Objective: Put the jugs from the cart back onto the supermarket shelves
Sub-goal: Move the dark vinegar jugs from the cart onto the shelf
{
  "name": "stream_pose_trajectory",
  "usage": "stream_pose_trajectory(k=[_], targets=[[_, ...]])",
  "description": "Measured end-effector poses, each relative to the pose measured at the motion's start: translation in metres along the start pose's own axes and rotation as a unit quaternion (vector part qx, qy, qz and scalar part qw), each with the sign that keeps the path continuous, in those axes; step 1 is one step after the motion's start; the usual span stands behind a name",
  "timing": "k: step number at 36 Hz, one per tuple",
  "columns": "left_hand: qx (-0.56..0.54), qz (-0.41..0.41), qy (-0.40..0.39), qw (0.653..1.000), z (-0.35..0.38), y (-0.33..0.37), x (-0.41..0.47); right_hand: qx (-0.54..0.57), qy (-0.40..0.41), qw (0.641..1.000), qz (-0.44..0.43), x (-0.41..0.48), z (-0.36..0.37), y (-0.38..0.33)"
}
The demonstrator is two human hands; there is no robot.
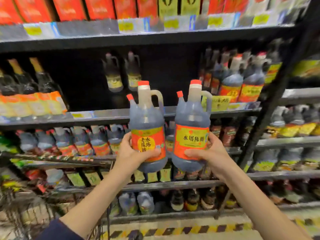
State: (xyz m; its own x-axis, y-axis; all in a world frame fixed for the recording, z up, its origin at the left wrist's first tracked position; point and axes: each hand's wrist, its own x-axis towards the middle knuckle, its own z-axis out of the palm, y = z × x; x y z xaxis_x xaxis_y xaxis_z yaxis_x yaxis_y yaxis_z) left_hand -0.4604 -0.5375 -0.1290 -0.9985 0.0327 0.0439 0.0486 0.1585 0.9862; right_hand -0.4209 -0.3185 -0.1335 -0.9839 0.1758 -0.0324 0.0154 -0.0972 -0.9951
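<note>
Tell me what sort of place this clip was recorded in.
Most likely a supermarket aisle. Tiered dark metal shelves carry rows of identical dark-liquid bottles, with price tags along the shelf edges. The left hand and right hand each hold a red-labelled jug toward the shelving.

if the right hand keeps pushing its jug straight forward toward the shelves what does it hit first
Probably the front edge of the middle shelf, or the jugs just below it: the right hand holds its jug level with that ledge. Depth is unclear, so this is a guess.
</note>
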Motion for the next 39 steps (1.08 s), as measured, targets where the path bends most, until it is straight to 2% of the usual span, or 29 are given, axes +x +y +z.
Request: stream_pose_trajectory(k=[6, 13, 22, 28, 39], targets=[[0.006, 0.058, -0.059, 0.997, 0.023, 0.013, 0.054, 0.001, 0.072, 0.997, -0.038, 0.034, -0.014, -0.009], [0.001, 0.12, -0.128, 0.984, 0.042, 0.033, 0.115, 0.007, 0.12, 0.99, -0.068, 0.073, -0.02, -0.024], [0.012, 0.228, -0.207, 0.951, 0.064, 0.055, 0.186, 0.021, 0.185, 0.976, -0.109, 0.105, -0.027, -0.033], [0.025, 0.258, -0.236, 0.936, 0.087, 0.054, 0.221, 0.009, 0.234, 0.966, -0.112, 0.116, -0.039, -0.03], [0.036, 0.278, -0.241, 0.929, 0.136, 0.056, 0.258, 0.023, 0.237, 0.964, -0.12, 0.145, -0.075, -0.032]])
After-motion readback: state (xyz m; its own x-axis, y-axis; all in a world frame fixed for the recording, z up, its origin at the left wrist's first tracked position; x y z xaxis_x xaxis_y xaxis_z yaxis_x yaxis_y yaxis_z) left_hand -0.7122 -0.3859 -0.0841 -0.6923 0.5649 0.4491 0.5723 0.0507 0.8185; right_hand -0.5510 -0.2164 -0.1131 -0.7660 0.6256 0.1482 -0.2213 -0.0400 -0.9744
